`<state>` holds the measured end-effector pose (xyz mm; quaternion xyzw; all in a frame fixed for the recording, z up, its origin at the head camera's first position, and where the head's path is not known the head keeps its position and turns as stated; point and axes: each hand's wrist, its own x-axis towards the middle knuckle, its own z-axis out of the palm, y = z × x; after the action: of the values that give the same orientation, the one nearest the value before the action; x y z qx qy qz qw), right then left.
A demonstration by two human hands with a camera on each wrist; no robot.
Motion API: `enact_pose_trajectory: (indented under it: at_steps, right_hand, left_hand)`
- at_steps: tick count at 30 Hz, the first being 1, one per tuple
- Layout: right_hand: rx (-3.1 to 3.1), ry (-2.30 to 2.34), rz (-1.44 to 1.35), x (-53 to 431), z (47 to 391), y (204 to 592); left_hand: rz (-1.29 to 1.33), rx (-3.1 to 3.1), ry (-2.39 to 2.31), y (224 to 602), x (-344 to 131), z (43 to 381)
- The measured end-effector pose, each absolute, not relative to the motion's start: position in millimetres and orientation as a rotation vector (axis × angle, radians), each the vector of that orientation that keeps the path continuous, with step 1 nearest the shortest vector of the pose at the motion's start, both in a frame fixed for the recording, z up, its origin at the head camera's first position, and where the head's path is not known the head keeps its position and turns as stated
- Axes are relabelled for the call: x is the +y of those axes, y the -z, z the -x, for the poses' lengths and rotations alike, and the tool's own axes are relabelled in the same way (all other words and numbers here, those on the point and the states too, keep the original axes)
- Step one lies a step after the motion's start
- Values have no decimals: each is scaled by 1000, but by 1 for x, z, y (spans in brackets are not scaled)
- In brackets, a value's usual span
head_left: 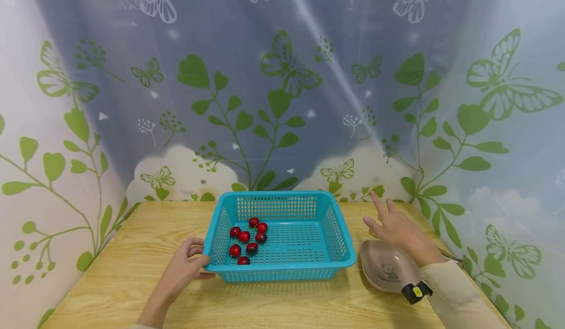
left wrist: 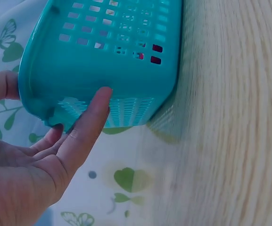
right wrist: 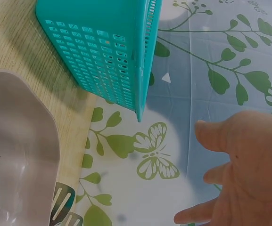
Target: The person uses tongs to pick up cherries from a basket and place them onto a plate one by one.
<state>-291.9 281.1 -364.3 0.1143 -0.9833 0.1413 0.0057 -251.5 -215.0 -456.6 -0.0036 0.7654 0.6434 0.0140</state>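
Observation:
A blue plastic basket [head_left: 282,273] stands on the table, with several dark red cherries [head_left: 244,237] gathered in its left half. My left hand [head_left: 183,267] grips the basket's front left corner, thumb at the rim. In the left wrist view, the index finger of that left hand [left wrist: 46,160] lies against the outer wall. To the right of the basket, my right hand [head_left: 399,231] is held in the air with fingers spread and nothing in it. Below it sits a brownish bowl [head_left: 371,270] with a panda printed inside, partly covered by the hand and wrist.
Beside the bowl lies a dark slotted utensil [right wrist: 62,203], mostly hidden behind the bowl in the right wrist view. The wooden table [head_left: 145,236] is enclosed at the back and both sides by a curtain [head_left: 247,138] printed with leaves and butterflies.

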Motion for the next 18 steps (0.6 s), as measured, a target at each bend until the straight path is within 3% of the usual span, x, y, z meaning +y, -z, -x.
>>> enact_pose_trajectory:
  at_steps: [18]
  right_hand:
    - [-3100,-422,-336,278,292,363]
  left_hand:
    - [155,2291,-2224,463,-206,240]
